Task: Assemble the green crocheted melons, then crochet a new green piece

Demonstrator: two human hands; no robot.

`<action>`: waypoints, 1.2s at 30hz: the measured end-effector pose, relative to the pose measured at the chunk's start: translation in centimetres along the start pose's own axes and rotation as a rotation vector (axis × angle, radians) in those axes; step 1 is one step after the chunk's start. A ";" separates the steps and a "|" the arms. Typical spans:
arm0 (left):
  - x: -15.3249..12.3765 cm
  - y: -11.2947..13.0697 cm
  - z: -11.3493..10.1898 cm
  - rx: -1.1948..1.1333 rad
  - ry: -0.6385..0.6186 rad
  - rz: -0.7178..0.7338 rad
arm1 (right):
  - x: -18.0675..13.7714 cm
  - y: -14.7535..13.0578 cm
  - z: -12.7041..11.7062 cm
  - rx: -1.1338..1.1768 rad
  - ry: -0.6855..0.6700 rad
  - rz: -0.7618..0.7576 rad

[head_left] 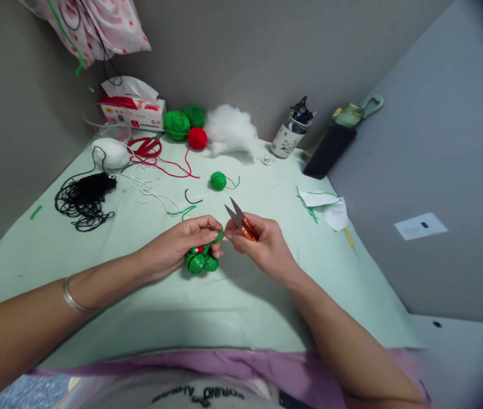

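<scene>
Near the middle of the table, my left hand (196, 236) is closed around a small green crocheted toy (196, 262). Rounded green parts and a bit of red and white show below the fingers; the rest is hidden by the hand. Close by on the right, my right hand (262, 244) grips a pair of small scissors (247, 227) with orange handles. Their blades are apart and point up and to the left. The right fingertips nearly meet the toy's green edge; whether they pinch a thread I cannot make out.
Behind the hands lie a small green yarn ball (218, 181), larger green yarn balls (177, 125), a red yarn ball (197, 138) and white stuffing (231, 130). Black yarn (85, 199) and red-handled scissors (145, 147) are at left. A pen cup (288, 136) and phone (330, 150) stand right.
</scene>
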State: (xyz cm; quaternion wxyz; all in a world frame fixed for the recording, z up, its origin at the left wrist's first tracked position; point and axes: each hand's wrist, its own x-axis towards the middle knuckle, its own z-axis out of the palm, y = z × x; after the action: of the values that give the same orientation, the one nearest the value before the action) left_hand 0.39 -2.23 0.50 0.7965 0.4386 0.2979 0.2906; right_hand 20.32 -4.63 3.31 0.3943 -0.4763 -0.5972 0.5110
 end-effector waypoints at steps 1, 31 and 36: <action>0.0 0.1 0.0 0.009 0.008 0.000 | 0.0 0.1 0.0 -0.015 -0.012 0.006; 0.0 0.8 -0.7 0.147 0.147 0.165 | 0.0 -0.4 -1.6 -0.123 -0.202 -0.045; -0.1 1.1 -0.4 0.129 0.179 0.148 | 0.3 -0.1 -2.2 -0.105 -0.157 -0.003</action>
State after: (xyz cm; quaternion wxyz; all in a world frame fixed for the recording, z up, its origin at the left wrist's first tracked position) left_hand -0.20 -1.58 1.32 0.7132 0.4821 0.3525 0.3669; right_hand 22.36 -3.83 3.72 0.3213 -0.4540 -0.6529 0.5141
